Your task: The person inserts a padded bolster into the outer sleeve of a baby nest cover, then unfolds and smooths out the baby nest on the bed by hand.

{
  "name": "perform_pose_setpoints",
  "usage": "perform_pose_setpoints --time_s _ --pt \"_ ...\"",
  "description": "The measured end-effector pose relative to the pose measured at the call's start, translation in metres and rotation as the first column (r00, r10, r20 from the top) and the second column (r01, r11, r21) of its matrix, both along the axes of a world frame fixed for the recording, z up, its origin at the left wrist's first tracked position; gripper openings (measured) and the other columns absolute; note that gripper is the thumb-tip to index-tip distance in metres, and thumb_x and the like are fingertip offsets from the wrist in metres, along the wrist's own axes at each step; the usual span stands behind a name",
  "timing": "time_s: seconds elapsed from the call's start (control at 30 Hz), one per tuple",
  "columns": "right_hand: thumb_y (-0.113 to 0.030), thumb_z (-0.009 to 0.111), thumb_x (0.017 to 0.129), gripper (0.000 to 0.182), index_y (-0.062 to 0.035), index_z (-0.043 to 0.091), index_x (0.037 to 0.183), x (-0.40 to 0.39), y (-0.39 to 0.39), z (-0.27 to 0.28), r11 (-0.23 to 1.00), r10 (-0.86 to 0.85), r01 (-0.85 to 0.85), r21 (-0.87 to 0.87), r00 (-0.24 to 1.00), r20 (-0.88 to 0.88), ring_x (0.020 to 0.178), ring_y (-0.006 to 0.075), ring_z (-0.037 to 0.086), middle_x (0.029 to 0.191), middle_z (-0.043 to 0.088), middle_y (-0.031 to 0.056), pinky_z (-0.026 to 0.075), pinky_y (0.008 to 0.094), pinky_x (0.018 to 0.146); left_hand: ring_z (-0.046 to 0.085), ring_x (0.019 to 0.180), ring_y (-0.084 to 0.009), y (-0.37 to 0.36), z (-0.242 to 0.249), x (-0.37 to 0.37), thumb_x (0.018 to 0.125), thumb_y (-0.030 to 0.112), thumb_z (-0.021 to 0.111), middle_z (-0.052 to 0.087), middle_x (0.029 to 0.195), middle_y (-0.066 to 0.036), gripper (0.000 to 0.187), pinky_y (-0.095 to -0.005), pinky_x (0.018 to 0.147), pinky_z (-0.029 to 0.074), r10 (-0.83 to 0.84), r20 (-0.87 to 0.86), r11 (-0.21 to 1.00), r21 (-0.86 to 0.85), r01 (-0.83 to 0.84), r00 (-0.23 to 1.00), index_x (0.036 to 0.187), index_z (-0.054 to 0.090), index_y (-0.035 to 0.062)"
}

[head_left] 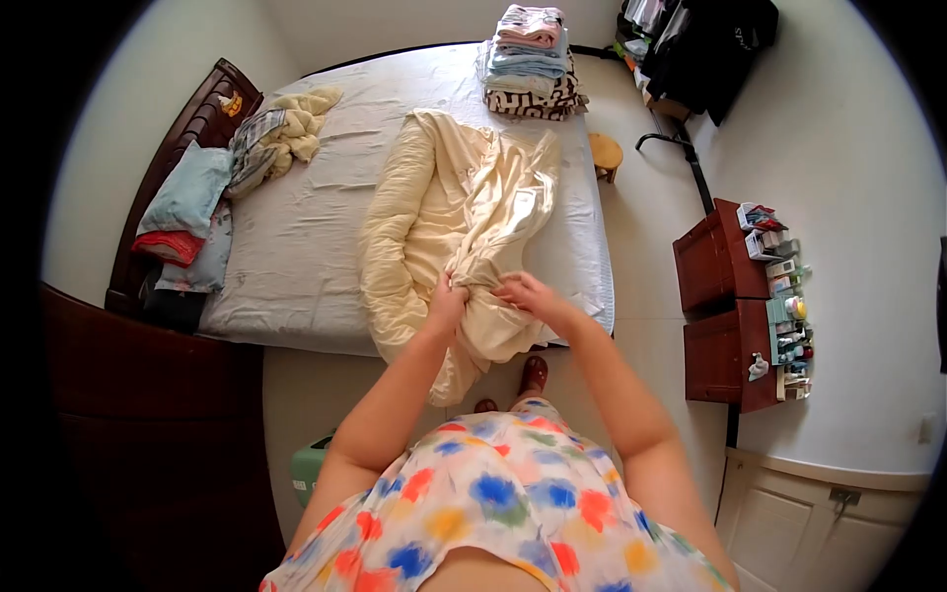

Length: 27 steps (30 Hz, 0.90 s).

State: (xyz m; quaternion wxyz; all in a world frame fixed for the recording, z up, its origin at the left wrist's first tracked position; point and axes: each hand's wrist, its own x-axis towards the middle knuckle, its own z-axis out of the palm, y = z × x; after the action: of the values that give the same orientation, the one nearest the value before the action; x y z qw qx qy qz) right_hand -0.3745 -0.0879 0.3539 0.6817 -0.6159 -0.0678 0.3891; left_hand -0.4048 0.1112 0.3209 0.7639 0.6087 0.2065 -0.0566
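Note:
A cream duvet (400, 232) lies bunched on the bed, its left side a thick puffy roll and its middle a crumpled heap of thinner, shiny fabric. Part of it hangs over the near edge of the mattress. My left hand (450, 298) is closed round a gathered fold of the duvet. Just to the right, my right hand (531, 296) has its fingers bent and pressed on the same gathered cloth. Both hands are close together above the bed's near edge. The fabric hides some of my fingertips.
The bed (306, 227) has a pale sheet. A stack of folded bedding (531, 64) stands at its far right corner; pillows (187, 187) and a yellowish blanket (296, 123) lie by the headboard. On the right are a wooden stool (605, 155) and dark red cabinets (715, 345) with bottles.

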Motion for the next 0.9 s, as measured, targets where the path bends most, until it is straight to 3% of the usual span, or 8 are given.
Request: perform_pose_setpoints --time_s 0.07,0.13,0.27,0.43,0.57,0.67,0.77,0.9 --pt "-0.036 0.064 0.085 0.060 -0.0100 0.041 0.135 -0.022 -0.006 -0.001 0.971 0.185 -0.126 -0.202 0.933 0.310 0.119 0.0254 0.050 0.130 0.051 0.0173 0.039 0.0379 0.100 0.058 0.087 -0.0207 0.006 0.019 -0.001 0.076 -0.001 0.045 0.058 0.104 -0.014 0.056 -0.0338 0.075 0.051 0.037 -0.069 0.999 -0.030 -0.039 0.997 0.130 0.038 0.0110" --pt "-0.039 0.070 0.079 0.078 -0.0122 0.034 0.142 -0.045 -0.010 -0.011 0.884 0.399 -0.087 -0.460 0.656 0.641 0.126 0.0282 0.044 0.136 0.045 0.0202 0.037 0.0396 0.103 0.059 0.083 -0.0203 0.001 0.040 -0.002 0.076 -0.004 0.041 0.058 0.104 -0.014 0.057 -0.0340 0.069 0.052 0.021 -0.070 0.997 -0.069 -0.026 0.997 0.130 0.039 0.0144" --pt "-0.024 0.075 0.075 0.078 -0.0034 0.035 0.139 -0.067 -0.013 -0.019 0.655 0.375 0.399 -0.642 0.567 0.734 0.130 0.0279 0.040 0.139 0.042 0.0195 0.033 0.0371 0.107 0.060 0.081 -0.0182 -0.003 0.046 0.008 0.077 -0.005 0.038 0.059 0.102 -0.012 0.055 -0.0325 0.069 0.053 -0.060 -0.037 0.991 -0.124 0.055 0.997 0.128 0.046 0.0149" --pt "-0.020 0.074 0.075 0.078 -0.0108 0.034 0.141 -0.049 -0.026 -0.053 0.988 -0.115 0.136 -0.075 0.965 0.235 0.118 0.0243 0.051 0.131 0.051 0.0115 0.038 0.0369 0.101 0.061 0.084 -0.0175 -0.011 0.060 0.016 0.080 -0.004 0.036 0.060 0.103 -0.011 0.050 -0.0319 0.073 0.054 -0.097 -0.022 0.986 -0.141 0.093 0.995 0.125 0.052 0.0125" --pt "-0.019 0.071 0.078 0.070 -0.0110 0.037 0.139 -0.039 -0.036 -0.031 0.862 0.075 0.184 0.472 0.875 -0.478 0.107 0.0187 0.056 0.122 0.056 0.0065 0.043 0.0354 0.095 0.062 0.090 -0.0185 -0.012 0.064 0.014 0.085 -0.001 0.040 0.060 0.107 -0.011 0.045 -0.0322 0.077 0.054 -0.095 -0.047 0.984 -0.158 0.086 0.994 0.128 0.048 0.0108" --pt "-0.018 0.067 0.082 0.052 -0.0071 0.047 0.129 -0.050 -0.008 -0.004 0.974 -0.214 0.226 0.014 0.937 -0.276 0.099 0.0165 0.059 0.112 0.060 0.0064 0.046 0.0308 0.087 0.061 0.095 -0.0186 -0.014 0.075 0.012 0.090 0.004 0.043 0.059 0.111 -0.011 0.040 -0.0335 0.080 0.054 -0.082 -0.054 0.979 -0.194 0.071 0.995 0.130 0.044 0.0099" --pt "-0.016 0.066 0.083 0.039 -0.0071 0.053 0.119 -0.043 0.012 -0.030 0.976 -0.218 0.218 -0.014 0.975 -0.028 0.087 0.0136 0.061 0.100 0.063 0.0030 0.048 0.0259 0.075 0.059 0.100 -0.0185 -0.011 0.076 0.014 0.093 0.009 0.047 0.057 0.115 -0.011 0.038 -0.0337 0.084 0.052 -0.055 -0.071 0.977 -0.208 0.039 0.996 0.130 0.042 0.0094" --pt "-0.009 0.062 0.086 0.033 -0.0055 0.052 0.117 -0.026 0.020 -0.034 0.883 -0.380 0.384 0.269 0.922 -0.071 0.094 0.0141 0.061 0.107 0.062 0.0056 0.050 0.0268 0.077 0.057 0.104 -0.0185 -0.008 0.072 0.012 0.093 0.016 0.053 0.055 0.119 -0.010 0.041 -0.0316 0.085 0.051 -0.036 -0.057 0.960 -0.279 0.019 0.998 0.132 0.041 0.0106"
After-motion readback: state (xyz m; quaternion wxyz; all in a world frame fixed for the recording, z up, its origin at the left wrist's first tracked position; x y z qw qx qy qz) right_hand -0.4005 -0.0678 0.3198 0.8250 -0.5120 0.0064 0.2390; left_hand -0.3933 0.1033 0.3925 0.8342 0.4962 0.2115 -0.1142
